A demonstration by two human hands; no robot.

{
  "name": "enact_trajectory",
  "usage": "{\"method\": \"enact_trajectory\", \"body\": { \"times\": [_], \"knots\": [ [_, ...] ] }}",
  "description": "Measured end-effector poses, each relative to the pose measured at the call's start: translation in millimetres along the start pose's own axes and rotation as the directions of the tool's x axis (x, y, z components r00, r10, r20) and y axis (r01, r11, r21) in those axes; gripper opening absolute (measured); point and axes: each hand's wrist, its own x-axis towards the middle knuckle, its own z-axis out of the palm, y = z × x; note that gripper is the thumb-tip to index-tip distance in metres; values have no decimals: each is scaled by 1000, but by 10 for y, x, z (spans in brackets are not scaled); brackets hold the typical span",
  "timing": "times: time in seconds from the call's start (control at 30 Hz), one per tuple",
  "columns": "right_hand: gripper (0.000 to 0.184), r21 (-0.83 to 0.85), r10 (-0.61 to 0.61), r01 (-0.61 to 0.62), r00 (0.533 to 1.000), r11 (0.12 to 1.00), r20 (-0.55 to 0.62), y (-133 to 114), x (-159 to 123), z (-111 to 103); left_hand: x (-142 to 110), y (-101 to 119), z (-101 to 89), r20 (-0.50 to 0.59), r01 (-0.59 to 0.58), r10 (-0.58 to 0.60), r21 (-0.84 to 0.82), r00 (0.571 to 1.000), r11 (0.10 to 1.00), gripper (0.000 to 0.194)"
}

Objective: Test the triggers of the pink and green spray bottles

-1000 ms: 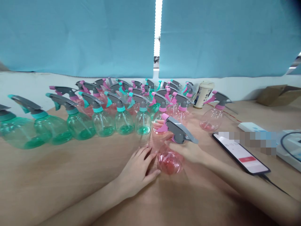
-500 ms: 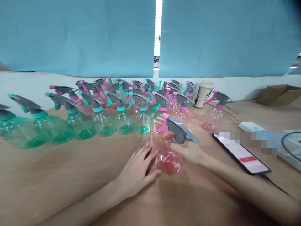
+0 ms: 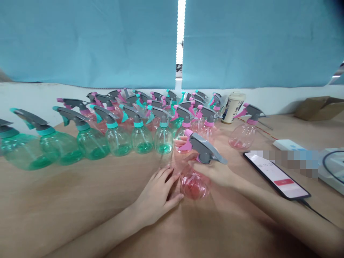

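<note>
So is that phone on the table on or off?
It's on. The phone has a lit, whitish screen with a red bar showing on it. The writing is too blurry to read.

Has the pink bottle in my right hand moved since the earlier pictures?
No: the held pink bottle keeps the same place relative to the lidded cup, with no visible shift either way.

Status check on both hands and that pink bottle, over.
Right hand around pink spray bottle. Left hand on table, beside bottle. Other bottles ahead.
</note>
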Motion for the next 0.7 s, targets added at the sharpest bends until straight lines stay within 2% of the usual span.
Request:
{"method": "enact_trajectory", "body": {
  "times": [0.2, 0.47, 0.7],
  "knots": [
    [8, -46, 44, -45, 999, 998, -22, 35, -4, 14, 11, -2, 1, -1, 0, 0, 0, 1000, 1000, 45],
    [14, -100, 38, -40, 999, 994, -26, 49, -11, 5, 5, 3, 1, 1, -1, 1, 10, 1000, 1000, 47],
    [13, -80, 73, -76, 996, 994, -42, 47, -8, 15, 8, 6, 1, 2, -1, 1, 17, 1000, 1000, 47]
  ]
}}
